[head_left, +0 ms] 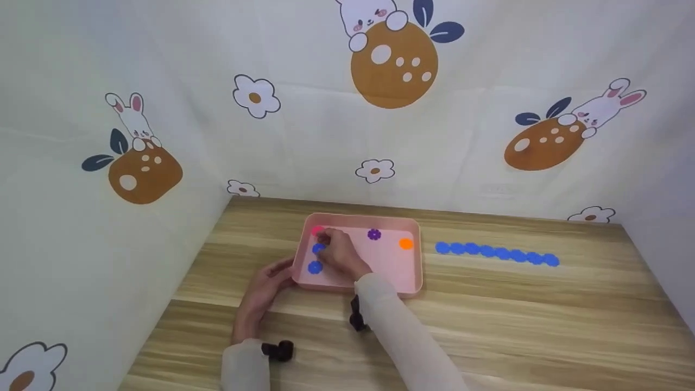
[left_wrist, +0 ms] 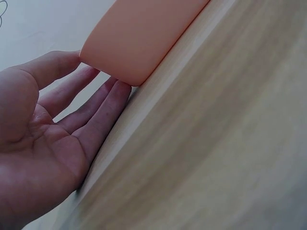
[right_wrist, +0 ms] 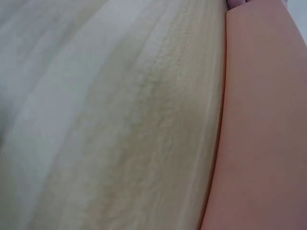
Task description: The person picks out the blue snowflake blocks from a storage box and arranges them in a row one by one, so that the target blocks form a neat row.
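A shallow pink tray [head_left: 355, 221] sits on the table with small flower-shaped discs inside. My left hand [head_left: 266, 288] touches its near left side; in the left wrist view the fingertips [left_wrist: 123, 86] rest against the outer wall, fingers fairly straight. Over the tray's left part is my right hand [head_left: 342, 252], fingers bent down beside a partly covered blue disc [head_left: 317, 248]. Whether they pinch it is too small to tell. Close by lie a pinkish-red disc [head_left: 316, 231] and another blue disc [head_left: 315, 267]. The right wrist view has only the tray wall [right_wrist: 264, 124] and, at its top edge, a bit of fingers.
A purple disc [head_left: 374, 234] and an orange disc [head_left: 406, 244] lie in the tray's right half. To the right of the tray, several blue discs form a row [head_left: 497, 253] on the wooden table [head_left: 488, 315]. Patterned cloth [head_left: 304, 141] stands behind and at both sides.
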`<state>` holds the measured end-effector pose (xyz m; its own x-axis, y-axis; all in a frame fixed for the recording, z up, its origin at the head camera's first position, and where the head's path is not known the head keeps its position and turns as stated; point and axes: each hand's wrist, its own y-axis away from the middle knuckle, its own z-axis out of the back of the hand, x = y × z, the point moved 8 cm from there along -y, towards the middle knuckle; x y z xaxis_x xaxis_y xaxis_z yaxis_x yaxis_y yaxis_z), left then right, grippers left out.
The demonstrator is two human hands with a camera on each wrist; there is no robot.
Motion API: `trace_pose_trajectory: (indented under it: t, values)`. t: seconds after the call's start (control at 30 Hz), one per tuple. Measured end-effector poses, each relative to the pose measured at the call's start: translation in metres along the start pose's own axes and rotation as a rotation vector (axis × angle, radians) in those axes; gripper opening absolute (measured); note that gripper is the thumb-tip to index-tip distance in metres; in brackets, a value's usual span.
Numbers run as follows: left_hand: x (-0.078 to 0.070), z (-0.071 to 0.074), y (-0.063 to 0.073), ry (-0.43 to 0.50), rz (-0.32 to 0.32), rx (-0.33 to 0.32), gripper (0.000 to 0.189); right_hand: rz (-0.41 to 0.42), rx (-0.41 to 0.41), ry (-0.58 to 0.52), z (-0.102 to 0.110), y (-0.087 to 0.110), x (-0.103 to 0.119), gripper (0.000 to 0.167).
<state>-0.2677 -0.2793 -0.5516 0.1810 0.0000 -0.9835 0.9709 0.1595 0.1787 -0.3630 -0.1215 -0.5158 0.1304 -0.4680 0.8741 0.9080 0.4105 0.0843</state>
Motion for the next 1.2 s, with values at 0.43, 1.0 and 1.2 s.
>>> trace_pose_trajectory:
  t: [0.43,1.0,1.2]
  values:
    - [0.005,0.0021,-0.0008,-0.07,0.042,-0.013,0.045,0.006,0.011,0.023,-0.0019,-0.0025,-0.0039,0.038]
    - [0.0024,0.0025,0.0004,-0.077,0.062,-0.013,0.047,0.007,0.033,0.07,-0.0038,-0.0071,-0.002,0.038]
    - [0.0037,0.0029,-0.0004,-0.105,0.067,-0.026,0.045,0.001,0.023,0.115,-0.003,-0.0076,-0.0007,0.037]
